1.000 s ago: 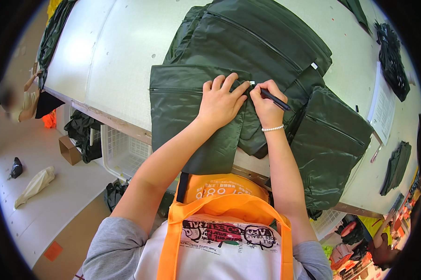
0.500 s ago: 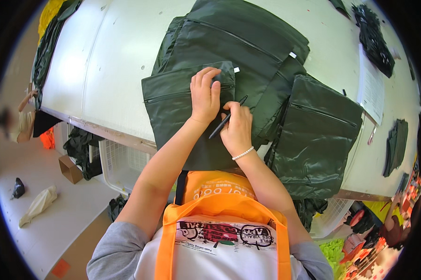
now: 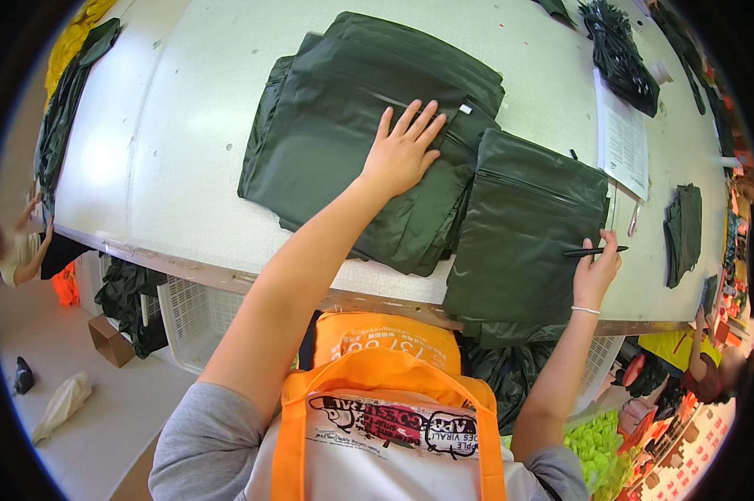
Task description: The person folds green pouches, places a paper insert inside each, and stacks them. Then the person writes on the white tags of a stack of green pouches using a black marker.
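Observation:
My left hand (image 3: 403, 152) lies with fingers spread on a large stack of dark green zippered fabric pieces (image 3: 327, 167), close to a small white tag (image 3: 465, 109). At the right edge of a second, smaller pile of dark green zippered pieces (image 3: 531, 234), my right hand (image 3: 596, 271) is closed around a black pen (image 3: 583, 252). The pen lies crosswise in the fingers, one end over the pile. Whether those fingers also touch the top piece, I cannot tell.
Printed sheets (image 3: 623, 138) lie on the white table (image 3: 185, 142) beyond the smaller pile, under a bundle of black strips (image 3: 615, 58). A folded dark stack (image 3: 684, 234) sits far right. Below the table edge stand white plastic baskets (image 3: 195, 313). Other people work at both sides.
The small zippered piece has left the front of the large stack; a piece now lies squarely on the right pile. My right hand moved right with the pen; my left shifted onto the large stack.

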`<state>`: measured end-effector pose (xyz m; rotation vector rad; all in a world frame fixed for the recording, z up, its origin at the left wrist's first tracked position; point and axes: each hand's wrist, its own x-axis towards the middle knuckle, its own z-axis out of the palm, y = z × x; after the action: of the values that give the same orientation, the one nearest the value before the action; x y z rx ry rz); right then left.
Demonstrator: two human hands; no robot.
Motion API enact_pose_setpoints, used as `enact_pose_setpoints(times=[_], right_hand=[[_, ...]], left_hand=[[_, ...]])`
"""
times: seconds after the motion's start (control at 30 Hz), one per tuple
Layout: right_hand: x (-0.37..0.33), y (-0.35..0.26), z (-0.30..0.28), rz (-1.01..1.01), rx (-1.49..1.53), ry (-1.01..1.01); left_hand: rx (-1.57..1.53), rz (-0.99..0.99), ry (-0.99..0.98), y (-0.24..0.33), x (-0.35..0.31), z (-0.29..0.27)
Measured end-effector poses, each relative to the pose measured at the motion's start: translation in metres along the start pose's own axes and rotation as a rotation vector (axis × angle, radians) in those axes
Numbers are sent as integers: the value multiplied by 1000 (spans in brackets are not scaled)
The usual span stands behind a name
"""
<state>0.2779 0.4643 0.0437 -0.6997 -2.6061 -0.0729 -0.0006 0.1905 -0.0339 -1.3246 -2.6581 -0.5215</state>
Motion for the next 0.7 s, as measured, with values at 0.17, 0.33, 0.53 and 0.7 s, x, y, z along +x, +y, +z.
enact_pose_setpoints(times=[0.17, 0.33, 0.53, 0.7], right_hand=[[15, -89, 16, 312, 751, 46], [31, -191, 33, 213, 1121, -163], [37, -263, 96, 190, 1371, -253], [31, -279, 121, 262, 1247, -288]], left_hand=[[-4, -246, -66, 6, -74, -23], [50, -357, -127, 20, -118, -52], [14, -226, 10, -7, -88, -58], [-30, -222, -33, -19, -83, -50]])
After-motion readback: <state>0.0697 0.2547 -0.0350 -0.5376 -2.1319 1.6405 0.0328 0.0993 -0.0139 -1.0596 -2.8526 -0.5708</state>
